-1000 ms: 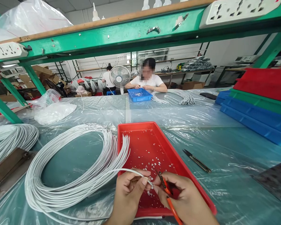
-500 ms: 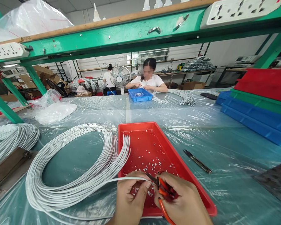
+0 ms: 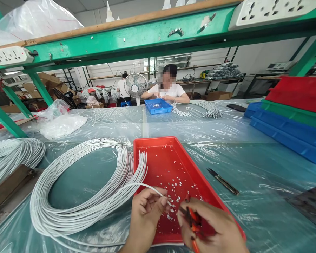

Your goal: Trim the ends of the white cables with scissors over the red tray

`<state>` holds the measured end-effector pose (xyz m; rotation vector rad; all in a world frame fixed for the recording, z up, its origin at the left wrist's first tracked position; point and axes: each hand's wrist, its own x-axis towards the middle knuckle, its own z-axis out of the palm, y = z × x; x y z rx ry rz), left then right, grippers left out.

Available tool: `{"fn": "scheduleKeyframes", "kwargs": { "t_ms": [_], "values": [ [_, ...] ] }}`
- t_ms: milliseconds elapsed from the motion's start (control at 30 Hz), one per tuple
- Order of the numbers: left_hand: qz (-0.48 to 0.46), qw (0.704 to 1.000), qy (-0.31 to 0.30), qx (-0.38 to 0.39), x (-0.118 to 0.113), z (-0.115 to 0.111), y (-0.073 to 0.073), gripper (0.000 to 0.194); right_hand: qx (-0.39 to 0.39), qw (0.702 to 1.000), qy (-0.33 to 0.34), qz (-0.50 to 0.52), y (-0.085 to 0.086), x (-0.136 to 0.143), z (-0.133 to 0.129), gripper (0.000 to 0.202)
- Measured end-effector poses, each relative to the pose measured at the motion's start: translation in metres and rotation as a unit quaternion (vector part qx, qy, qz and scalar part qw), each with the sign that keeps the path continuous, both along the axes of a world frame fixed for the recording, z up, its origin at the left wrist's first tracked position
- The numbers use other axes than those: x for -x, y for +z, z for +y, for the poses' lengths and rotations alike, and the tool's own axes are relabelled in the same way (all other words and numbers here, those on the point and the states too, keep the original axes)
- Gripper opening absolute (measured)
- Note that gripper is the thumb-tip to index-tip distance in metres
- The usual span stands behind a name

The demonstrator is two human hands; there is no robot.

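Observation:
My left hand (image 3: 149,211) pinches a white cable (image 3: 150,187) close to its end, above the red tray (image 3: 179,151). That cable arcs back to a big coil of white cables (image 3: 42,196) on my left, whose loose ends lie over the tray's left rim. In my right hand (image 3: 213,225) are orange-handled pliers or cutters (image 3: 193,219), blurred, their jaws a little to the right of the cable end and apart from it. Small white scraps (image 3: 175,182) are scattered over the tray's floor.
Thread snips (image 3: 223,181) lie right of the tray. Another cable coil (image 3: 18,154) and a metal block (image 3: 10,189) sit at far left. Stacked bins (image 3: 292,119) stand at right. Across the table a person (image 3: 171,88) works over a blue tray (image 3: 159,109). A green shelf beam (image 3: 137,40) crosses overhead.
The cutters have moved off the cable, right and slightly down with my right hand. The cable end now points downward, free of the jaws, still in my left fingers.

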<state>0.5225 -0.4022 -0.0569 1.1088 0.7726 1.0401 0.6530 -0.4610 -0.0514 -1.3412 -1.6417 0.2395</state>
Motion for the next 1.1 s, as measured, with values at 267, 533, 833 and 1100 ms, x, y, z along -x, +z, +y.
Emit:
{"fn": "scheduleKeyframes", "kwargs": {
  "t_ms": [267,533,833,1100],
  "values": [
    [-0.062,0.996,-0.041,0.058,0.0,0.001,0.004,0.018,0.043,0.996,-0.081,-0.007,-0.008,-0.024,0.01,0.012],
    [-0.086,0.989,-0.056,0.105,-0.002,0.003,0.0,0.018,0.039,0.997,-0.001,0.065,-0.01,-0.022,0.008,0.008],
    [-0.137,0.971,-0.075,0.179,-0.005,-0.001,-0.002,0.019,0.004,0.995,0.039,0.092,-0.011,-0.021,0.002,0.025],
    [-0.157,0.961,-0.106,0.2,-0.01,-0.008,-0.001,0.023,-0.025,0.998,0.025,0.043,0.003,-0.021,-0.005,0.015]
  ]
}}
